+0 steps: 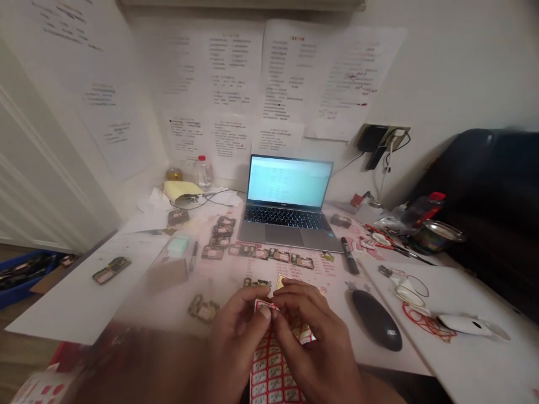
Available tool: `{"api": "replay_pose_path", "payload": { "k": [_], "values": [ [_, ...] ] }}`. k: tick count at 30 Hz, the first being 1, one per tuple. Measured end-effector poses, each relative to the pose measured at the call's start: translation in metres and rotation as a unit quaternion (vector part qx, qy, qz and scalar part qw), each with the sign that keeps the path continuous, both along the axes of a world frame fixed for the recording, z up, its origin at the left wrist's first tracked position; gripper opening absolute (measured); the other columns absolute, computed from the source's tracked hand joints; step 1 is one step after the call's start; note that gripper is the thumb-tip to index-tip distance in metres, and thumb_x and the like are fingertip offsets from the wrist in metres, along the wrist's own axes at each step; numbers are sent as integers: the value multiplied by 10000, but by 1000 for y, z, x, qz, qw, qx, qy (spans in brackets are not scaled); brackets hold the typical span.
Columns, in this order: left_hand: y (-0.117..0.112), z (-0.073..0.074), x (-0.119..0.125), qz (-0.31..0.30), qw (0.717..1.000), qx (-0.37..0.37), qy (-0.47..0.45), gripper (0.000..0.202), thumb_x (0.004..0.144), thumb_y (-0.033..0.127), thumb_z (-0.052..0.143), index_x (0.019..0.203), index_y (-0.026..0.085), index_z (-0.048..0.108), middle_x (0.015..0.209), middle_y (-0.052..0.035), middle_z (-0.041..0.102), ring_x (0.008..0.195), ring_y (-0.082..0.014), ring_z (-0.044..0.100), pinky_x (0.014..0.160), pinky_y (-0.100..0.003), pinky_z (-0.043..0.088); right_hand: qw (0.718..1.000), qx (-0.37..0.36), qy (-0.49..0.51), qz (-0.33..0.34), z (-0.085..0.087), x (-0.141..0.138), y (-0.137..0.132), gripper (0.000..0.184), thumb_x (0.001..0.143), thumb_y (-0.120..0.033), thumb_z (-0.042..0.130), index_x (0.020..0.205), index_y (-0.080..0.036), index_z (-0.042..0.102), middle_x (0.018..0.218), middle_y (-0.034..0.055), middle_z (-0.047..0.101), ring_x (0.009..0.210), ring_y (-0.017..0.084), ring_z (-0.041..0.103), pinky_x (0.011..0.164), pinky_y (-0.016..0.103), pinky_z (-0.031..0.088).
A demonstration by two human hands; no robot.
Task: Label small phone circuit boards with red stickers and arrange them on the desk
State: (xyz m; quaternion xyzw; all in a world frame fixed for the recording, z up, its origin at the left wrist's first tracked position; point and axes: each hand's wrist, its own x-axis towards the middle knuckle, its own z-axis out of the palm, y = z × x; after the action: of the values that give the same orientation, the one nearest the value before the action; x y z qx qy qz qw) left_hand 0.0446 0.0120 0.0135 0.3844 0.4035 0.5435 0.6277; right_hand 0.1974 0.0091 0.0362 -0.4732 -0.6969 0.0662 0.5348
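A sheet of red-bordered stickers lies beneath both hands at the desk's front edge. My left hand is closed, its thumb pressing on the raised upper corner of the sheet. My right hand pinches the same corner from the other side, thumb and fingertips close together. Whether a single sticker is lifted off there cannot be made out. Just beyond the fingers lies a small circuit board, partly covered by the left hand. Another circuit board rests to the left of the left hand.
An open laptop stands at the back, with a row of circuit boards before it. A black marker and a mouse are to the right. A white paper sheet with one board lies left. Tools clutter the right side.
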Motion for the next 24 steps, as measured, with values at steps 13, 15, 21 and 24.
{"api": "replay_pose_path", "payload": {
  "k": [13,15,21,24],
  "values": [
    [4,3,7,41,998,-30,-21,441,768,625,986,929,240,844,1003,-50,796,980,-236,731,905,-288,616,997,52,-31,-55,-3,-2,0,126,989,-200,711,1042,-306,752,1010,15,839,982,224,808,885,387,674],
    [4,4,8,45,998,-32,-26,462,744,636,998,925,239,847,1000,-51,802,979,-236,737,910,-286,616,995,67,-42,-62,-4,-3,0,139,994,-186,705,1054,-305,747,1014,14,837,996,221,806,901,388,669],
    [3,0,9,54,998,-31,-28,458,752,623,1000,944,234,855,1042,-61,817,1028,-253,752,939,-293,614,992,87,-58,-65,-5,-6,0,169,1003,-143,681,1072,-294,715,1023,9,829,1010,199,796,926,376,653],
    [3,-1,8,47,998,-31,-30,446,765,611,995,957,231,860,1064,-68,824,1064,-272,758,965,-316,618,990,100,-68,-71,-6,-8,0,190,1009,-121,669,1089,-291,702,1032,8,829,1026,197,797,941,382,645]
  ]
}}
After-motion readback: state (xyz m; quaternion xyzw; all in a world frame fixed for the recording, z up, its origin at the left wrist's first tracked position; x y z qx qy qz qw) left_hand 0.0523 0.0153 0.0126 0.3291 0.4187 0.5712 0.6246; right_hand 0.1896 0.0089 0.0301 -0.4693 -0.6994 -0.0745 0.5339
